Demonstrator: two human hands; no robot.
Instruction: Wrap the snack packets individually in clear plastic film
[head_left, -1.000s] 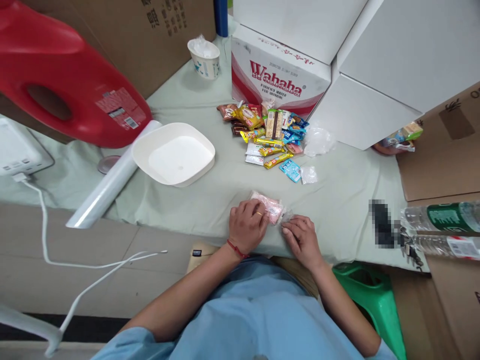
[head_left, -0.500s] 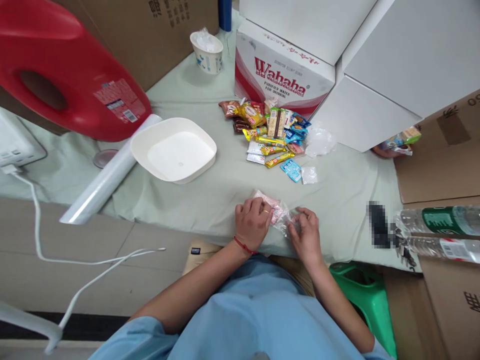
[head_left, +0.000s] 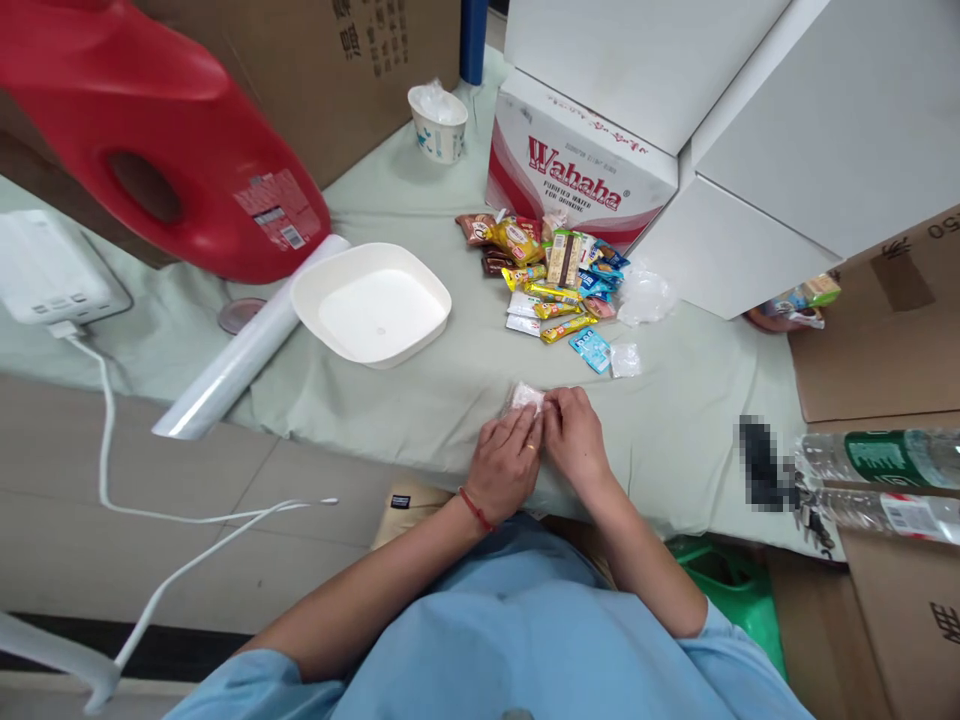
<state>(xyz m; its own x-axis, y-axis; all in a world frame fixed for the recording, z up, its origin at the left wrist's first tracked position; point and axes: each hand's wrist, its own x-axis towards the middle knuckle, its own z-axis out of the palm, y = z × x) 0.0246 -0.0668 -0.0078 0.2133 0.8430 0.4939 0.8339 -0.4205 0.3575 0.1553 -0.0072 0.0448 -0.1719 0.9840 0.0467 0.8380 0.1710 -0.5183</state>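
A small pale pink-white packet in clear plastic wrap point(head_left: 527, 394) lies at the table's front, between my hands. My left hand point(head_left: 508, 458), with a red cord at the wrist and a ring, presses over its near left side with fingers together. My right hand point(head_left: 576, 430) is closed at the packet's right edge, fingertips pinching the wrap. The fingers hide the packet's lower part. Just beyond lie a blue sachet point(head_left: 591, 350) and a small clear-wrapped square point(head_left: 625, 360), with a heap of snack packets point(head_left: 559, 285) behind them.
To the left are a white dish point(head_left: 371, 350), a plastic film roll point(head_left: 247, 345) and a large red jug point(head_left: 247, 170). A Wahaha carton point(head_left: 577, 165) stands behind the snacks, near a paper cup point(head_left: 441, 135). Water bottles point(head_left: 885, 450) and keys point(head_left: 814, 520) lie at right.
My right hand has moved left, against my left hand. The wrap, spread out to the right before, is now gathered around the packet. The camera view has shifted slightly.
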